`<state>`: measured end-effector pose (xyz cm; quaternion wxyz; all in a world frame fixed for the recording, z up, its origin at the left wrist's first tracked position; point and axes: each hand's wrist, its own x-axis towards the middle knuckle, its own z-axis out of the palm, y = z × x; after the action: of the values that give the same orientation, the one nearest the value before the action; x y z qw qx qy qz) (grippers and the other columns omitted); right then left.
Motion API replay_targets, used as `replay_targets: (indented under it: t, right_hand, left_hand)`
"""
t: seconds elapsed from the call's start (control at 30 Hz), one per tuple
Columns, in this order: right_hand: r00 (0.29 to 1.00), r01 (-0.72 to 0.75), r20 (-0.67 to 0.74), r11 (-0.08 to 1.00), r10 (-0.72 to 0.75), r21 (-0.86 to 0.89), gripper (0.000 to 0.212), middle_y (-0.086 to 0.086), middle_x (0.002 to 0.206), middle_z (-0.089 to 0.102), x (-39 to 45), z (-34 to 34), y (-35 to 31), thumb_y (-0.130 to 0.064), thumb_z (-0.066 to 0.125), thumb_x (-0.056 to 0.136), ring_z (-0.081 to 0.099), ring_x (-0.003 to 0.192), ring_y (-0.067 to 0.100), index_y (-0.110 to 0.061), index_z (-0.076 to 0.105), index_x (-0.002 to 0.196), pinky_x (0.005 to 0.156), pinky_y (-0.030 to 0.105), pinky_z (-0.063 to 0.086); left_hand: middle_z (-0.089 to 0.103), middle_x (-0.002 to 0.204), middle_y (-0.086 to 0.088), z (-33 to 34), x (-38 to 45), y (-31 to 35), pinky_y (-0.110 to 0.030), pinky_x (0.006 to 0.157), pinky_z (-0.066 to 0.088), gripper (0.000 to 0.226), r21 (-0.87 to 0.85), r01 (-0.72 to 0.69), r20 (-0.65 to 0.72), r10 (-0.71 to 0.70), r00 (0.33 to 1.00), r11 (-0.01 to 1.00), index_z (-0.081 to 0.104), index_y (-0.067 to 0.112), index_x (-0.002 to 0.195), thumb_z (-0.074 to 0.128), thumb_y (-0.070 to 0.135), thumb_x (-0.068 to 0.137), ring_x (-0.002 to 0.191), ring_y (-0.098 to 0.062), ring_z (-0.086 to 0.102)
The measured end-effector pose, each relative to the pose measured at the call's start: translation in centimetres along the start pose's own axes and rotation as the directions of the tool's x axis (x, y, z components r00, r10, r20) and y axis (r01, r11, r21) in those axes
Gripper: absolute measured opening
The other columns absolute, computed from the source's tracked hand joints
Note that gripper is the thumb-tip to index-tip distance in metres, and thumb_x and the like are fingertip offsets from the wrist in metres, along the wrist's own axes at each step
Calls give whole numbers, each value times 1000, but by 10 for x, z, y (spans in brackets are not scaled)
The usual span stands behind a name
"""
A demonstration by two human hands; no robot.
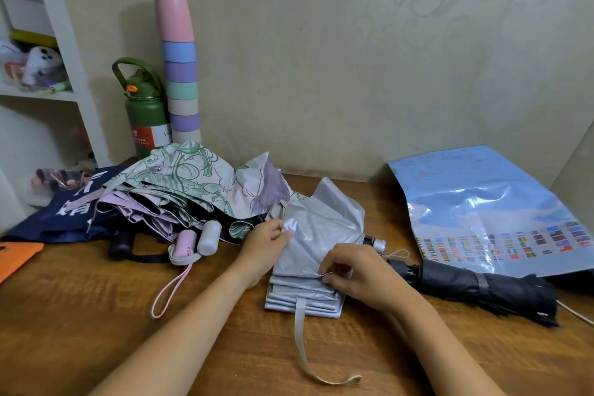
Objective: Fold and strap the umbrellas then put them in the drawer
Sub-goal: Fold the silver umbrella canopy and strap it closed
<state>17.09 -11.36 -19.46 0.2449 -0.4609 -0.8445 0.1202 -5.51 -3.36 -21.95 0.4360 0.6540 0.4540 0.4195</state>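
A person sits at a wooden table [96, 315], both bare forearms reaching in from the near edge. At the far left edge, about nine o'clock, lies an orange flat item [16, 255]; behind it stands a white shelf unit [74, 74]. At about ten o'clock a dark navy umbrella [61, 219] with white lettering lies unfolded, and over it a floral umbrella [180, 177] in green, lilac and cream, also loose, with pale handles and a pink wrist loop [168, 289] trailing toward the near edge. Behind this heap, against the wall at eleven o'clock, stand a green flask [146, 109] and a tall stack of pastel cups [180, 67]. At the centre lies a silver-grey umbrella [318, 228], its near panels pleated flat into a neat stack, its far fabric loose and raised. The left hand [262, 246] pinches the left edge of that loose fabric between thumb and fingers. The right hand [356, 273] is closed, pinching a fold at the right side of the pleated stack. The umbrella's strap [302, 341] hangs undone from the near edge of the stack toward six o'clock, curling at its end. At about three o'clock, just beside the right hand, a black umbrella [482, 289] lies rolled on its side. Behind it, at two o'clock, a glossy blue sheet [482, 202] printed with rows of small flags leans against the wall.
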Motion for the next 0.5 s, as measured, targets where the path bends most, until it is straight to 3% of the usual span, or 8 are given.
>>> replay_targets:
  t: [0.07,0.13,0.2,0.3,0.5]
  right_hand:
    - [1000,-21,6,999,20,49,11,-18,90,69,0,-1,0,-24,78,88,65,89,5,-33,75,95,77,17,50]
    - [999,-42,37,995,39,91,11,-18,93,71,-2,-1,1,-25,77,89,67,92,5,-33,78,96,80,18,51]
    - [995,-77,75,984,66,161,9,-16,96,72,-3,1,-1,-27,75,91,68,94,7,-31,80,97,83,23,54]
    - [988,-145,91,950,124,275,11,-10,91,73,-3,-1,-3,-32,72,93,70,91,12,-26,81,91,85,35,56]
    - [979,-187,155,884,132,428,24,4,95,71,-5,-3,-5,-44,67,98,68,93,20,-28,85,95,92,41,52]
  left_hand:
    - [38,62,-3,2,0,-2,-30,54,25,30,24,14,-34,-13,999,1000,45,0,81,60,17,101,57,-15,33]
    - [55,68,0,4,0,-1,-25,55,34,6,51,31,-69,-28,997,998,58,10,94,61,12,99,59,-13,43]
    - [68,95,2,4,0,-1,-21,63,45,22,22,60,-83,-58,995,998,58,21,113,61,7,96,76,-12,62]
    - [62,116,1,3,-2,1,-20,75,51,46,-4,59,-115,-59,992,998,46,22,130,65,3,92,100,-12,65]
    - [51,126,-5,10,2,9,-22,82,44,42,140,34,-177,-9,984,990,40,21,120,66,8,90,104,-16,57]
